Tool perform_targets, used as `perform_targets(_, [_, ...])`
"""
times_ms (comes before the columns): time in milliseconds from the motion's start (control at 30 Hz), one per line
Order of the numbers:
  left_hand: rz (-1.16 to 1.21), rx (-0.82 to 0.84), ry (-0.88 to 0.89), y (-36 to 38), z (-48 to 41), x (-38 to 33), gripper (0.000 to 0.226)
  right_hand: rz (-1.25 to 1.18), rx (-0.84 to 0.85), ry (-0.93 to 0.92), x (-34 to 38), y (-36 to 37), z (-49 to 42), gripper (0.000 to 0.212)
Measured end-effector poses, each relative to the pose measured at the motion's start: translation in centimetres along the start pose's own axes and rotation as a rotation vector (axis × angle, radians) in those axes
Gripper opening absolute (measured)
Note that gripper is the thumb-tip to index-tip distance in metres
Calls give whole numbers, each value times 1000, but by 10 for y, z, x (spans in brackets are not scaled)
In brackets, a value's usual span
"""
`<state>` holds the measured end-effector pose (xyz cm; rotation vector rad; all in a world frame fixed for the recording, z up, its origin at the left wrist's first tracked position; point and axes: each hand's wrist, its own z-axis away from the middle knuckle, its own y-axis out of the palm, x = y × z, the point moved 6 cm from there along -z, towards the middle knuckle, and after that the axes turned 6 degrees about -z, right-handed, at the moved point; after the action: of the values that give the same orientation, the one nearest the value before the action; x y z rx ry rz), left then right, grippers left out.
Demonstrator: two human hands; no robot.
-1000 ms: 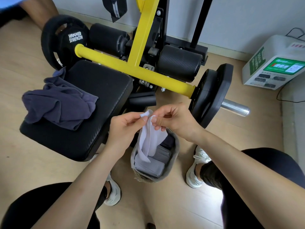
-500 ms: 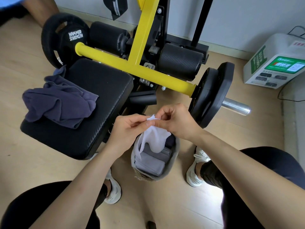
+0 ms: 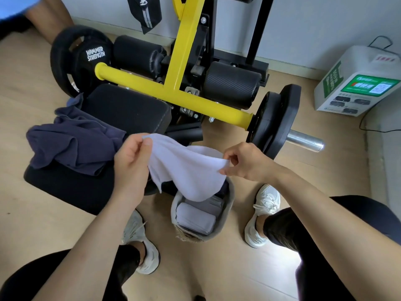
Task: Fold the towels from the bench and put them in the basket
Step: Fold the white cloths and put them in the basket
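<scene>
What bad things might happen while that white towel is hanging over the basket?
1. The left hand and right hand pinch only corners of the white terry towel; a slip may drop it unfolded into the grey fabric basket.
2. Its sagging middle hangs close above the folded towels inside and might rumple them.
3. The crumpled dark blue towel drapes over an edge of the black padded bench and might slide onto the floor.

"HAMMER STRENGTH" on the black weight plate (image 3: 78,61); the charger box (image 3: 355,83) label looks unreadable.
</scene>
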<state>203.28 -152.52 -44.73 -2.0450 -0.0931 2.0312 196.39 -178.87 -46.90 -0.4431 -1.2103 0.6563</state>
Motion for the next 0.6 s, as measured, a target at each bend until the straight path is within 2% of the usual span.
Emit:
perform_targets(167, [15, -187, -18, -24, -3, 1, 18, 165, -152, 85, -31, -31, 7, 19])
perform_targets(233, [-30, -223, -7, -23, 0, -1, 20, 185, -235, 103, -34, -42, 12, 11])
perform_targets(300, [-67, -237, -9, -21, 3, -2, 15, 147, -307, 95, -32, -50, 16, 16])
perform_targets(467, [-82, -318, -49, -33, 0, 7, 11, -423, -428, 3, -21, -66, 27, 5])
perform_targets(600, [-73, -303, -19, -28, 3, 1, 20, -560, -505, -65, -17, -74, 27, 15])
